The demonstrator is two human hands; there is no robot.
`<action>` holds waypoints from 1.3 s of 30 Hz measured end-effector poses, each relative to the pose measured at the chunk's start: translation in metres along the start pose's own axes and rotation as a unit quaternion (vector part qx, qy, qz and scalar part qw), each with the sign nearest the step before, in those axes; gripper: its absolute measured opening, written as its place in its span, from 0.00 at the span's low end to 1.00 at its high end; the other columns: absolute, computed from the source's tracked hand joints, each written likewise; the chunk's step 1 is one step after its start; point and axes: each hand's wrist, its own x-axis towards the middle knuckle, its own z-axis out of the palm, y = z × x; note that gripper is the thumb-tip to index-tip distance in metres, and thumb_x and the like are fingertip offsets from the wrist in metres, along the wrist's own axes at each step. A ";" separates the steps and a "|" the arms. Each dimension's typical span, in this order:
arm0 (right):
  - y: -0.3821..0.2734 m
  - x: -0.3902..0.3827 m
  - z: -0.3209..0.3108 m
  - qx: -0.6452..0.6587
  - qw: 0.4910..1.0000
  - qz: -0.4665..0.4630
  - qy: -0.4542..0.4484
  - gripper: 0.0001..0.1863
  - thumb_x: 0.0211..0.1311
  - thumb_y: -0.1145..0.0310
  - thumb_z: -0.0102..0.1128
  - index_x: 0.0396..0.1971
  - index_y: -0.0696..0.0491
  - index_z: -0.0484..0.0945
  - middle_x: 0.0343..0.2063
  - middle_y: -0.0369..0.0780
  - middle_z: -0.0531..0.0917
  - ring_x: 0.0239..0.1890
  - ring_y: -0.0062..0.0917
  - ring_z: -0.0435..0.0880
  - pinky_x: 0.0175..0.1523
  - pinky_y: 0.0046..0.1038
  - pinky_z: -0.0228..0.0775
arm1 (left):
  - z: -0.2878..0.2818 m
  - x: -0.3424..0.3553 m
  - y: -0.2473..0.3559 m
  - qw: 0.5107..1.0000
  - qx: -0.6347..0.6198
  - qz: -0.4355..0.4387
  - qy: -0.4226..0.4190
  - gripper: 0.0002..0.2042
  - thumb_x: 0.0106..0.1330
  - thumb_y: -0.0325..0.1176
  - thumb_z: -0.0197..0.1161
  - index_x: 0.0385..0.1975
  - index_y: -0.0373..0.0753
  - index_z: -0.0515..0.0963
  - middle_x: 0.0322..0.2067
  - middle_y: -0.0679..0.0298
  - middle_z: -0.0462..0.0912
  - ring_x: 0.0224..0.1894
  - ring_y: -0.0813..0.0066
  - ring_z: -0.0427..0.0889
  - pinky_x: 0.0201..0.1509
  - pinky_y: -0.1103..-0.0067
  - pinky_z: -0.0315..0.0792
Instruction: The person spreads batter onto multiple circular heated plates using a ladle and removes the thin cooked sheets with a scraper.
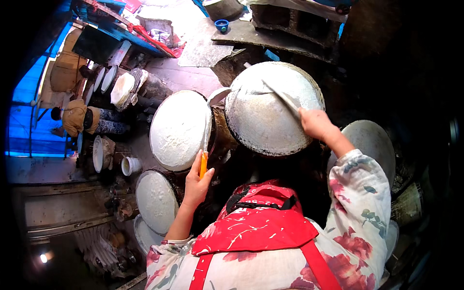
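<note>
My left hand (197,182) grips the orange handle of a long knife (205,145) whose blade points up between two round pans. My right hand (315,123) holds a thin flat spatula (282,99) laid across the right round pan (270,108), which is coated with a pale whitish layer. The left round pan (179,129) is covered with a white sheet of batter. I wear a floral sleeve and a red apron.
Two more white-coated round pans (155,200) lie at the lower left, another round pan (374,142) at the right. A white cup (129,166) stands left of them. A person in a tan top (77,118) crouches far left near stacked plates. A blue bowl (222,24) sits at the top.
</note>
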 end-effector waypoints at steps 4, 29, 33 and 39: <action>-0.020 -0.051 -0.021 -0.021 0.994 -0.081 -0.069 0.12 0.56 0.73 0.47 0.41 0.56 0.71 0.24 0.47 0.81 0.29 0.43 0.81 0.34 0.42 0.72 | -0.005 -0.009 -0.021 1.000 -0.010 0.000 0.010 0.32 0.63 0.22 0.56 0.68 0.41 0.54 0.61 0.62 0.67 0.23 0.91 0.63 0.23 0.92 0.59; -0.093 -0.285 0.039 0.060 0.988 0.118 0.074 0.16 0.61 0.65 0.55 0.48 0.51 0.75 0.31 0.47 0.81 0.30 0.45 0.80 0.33 0.41 0.71 | -0.038 -0.053 -0.050 0.973 0.092 0.056 -0.204 0.31 0.61 0.28 0.61 0.63 0.35 0.57 0.50 0.48 0.77 0.51 0.59 0.79 0.53 0.74 0.70; -0.153 -0.265 0.083 0.211 0.930 0.269 0.134 0.15 0.66 0.62 0.49 0.47 0.53 0.74 0.26 0.51 0.80 0.29 0.47 0.80 0.32 0.41 0.70 | -0.056 -0.045 -0.058 0.984 0.038 0.139 -0.107 0.29 0.62 0.26 0.59 0.63 0.32 0.58 0.51 0.49 0.77 0.52 0.66 0.78 0.54 0.79 0.68; -0.245 -0.122 0.146 0.258 0.935 0.214 0.118 0.14 0.67 0.58 0.45 0.36 0.53 0.75 0.26 0.52 0.80 0.32 0.51 0.78 0.34 0.49 0.68 | -0.056 -0.017 -0.051 0.979 -0.102 0.079 -0.159 0.27 0.64 0.28 0.58 0.62 0.31 0.60 0.56 0.57 0.71 0.57 0.74 0.70 0.60 0.80 0.62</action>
